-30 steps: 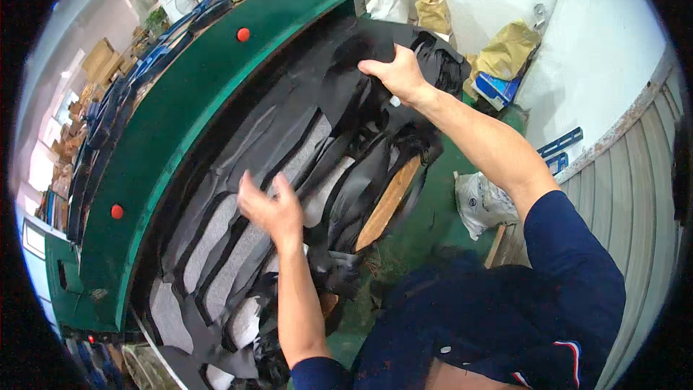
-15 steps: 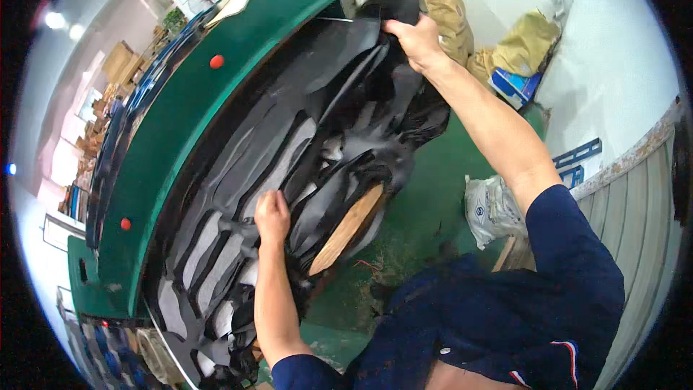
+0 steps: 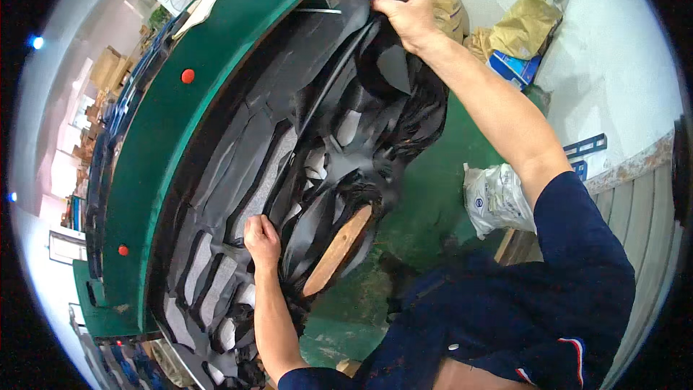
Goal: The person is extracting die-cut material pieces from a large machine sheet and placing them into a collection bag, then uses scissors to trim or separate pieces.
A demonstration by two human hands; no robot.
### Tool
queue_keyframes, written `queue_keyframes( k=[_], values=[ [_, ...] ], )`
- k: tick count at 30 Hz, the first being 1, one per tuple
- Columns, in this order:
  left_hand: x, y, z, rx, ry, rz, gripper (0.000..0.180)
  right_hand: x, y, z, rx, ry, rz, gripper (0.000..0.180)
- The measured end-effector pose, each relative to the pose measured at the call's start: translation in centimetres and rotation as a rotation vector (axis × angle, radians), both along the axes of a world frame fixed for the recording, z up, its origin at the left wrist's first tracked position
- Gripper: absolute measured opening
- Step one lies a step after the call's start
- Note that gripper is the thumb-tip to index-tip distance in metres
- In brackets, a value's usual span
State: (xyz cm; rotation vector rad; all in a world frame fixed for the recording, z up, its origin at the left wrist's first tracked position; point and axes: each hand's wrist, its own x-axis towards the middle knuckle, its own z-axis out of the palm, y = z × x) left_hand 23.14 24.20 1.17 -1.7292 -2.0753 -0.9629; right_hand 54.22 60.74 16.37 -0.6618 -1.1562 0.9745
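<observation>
A large black sheet (image 3: pixel 238 141) full of long cut-out holes lies on the machine bed, and its near side hangs down in folds. My right hand (image 3: pixel 410 20) pinches the sheet's bunched far end between thumb and fingers, raised at the upper middle. Lower and to the left, my left hand (image 3: pixel 262 240) is closed around a narrow strip of the same sheet. Pale grey surface (image 3: pixel 268 173) shows through the holes. A wooden board (image 3: pixel 338 251) pokes out beneath the hanging folds.
The green machine (image 3: pixel 170 126) with red buttons (image 3: pixel 188 76) runs along the left. Tan sacks (image 3: pixel 525 27) and a blue package (image 3: pixel 514 68) stand by the far wall. A white sack (image 3: pixel 498 201) sits on the green floor, right of me.
The sheet's far end has shifted a little up and left with my right hand, and a curled flap now shows below it. My left hand sits slightly lower, still closed.
</observation>
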Motion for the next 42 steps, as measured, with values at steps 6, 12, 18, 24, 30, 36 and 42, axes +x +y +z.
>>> queue_keyframes(
  k=[6, 12, 18, 24, 30, 36, 42],
  values=[
    [-0.3, -0.1, 0.5, -0.013, -0.074, -0.03, 0.013, -0.4, 4.9, 0.9, -0.189, -0.091, -0.245, 0.03],
    [-0.2, -0.6, 0.8, -0.015, -0.146, -0.048, 0.018, -1.7, 7.5, 3.2, -0.185, -0.315, -0.466, 0.051],
    [-0.3, -1.1, 1.9, -0.021, -0.261, -0.041, 0.018, -2.0, 8.6, 3.3, -0.152, -0.314, -0.481, 0.04],
    [-0.4, -1.4, 2.1, -0.014, -0.225, 0.01, 0.016, -3.8, 10.9, 1.1, -0.251, -0.404, -0.535, 0.035],
    [0.3, -2.8, 3.4, -0.121, 0.058, 0.061, 0.013, -5.1, 11.6, -0.4, -0.142, -0.53, -0.41, 0.056],
    [-1.1, -2.6, 3.3, -0.305, 0.037, 0.147, 0.008, 5.2, 27.6, -4.6, -0.371, 0.082, -0.206, 0.04],
    [1.3, 1.6, 5.7, -0.33, 0.009, 0.237, 0.019, 11.2, 23.7, -2.6, -0.198, 0.151, 0.083, 0.028]
  ],
)
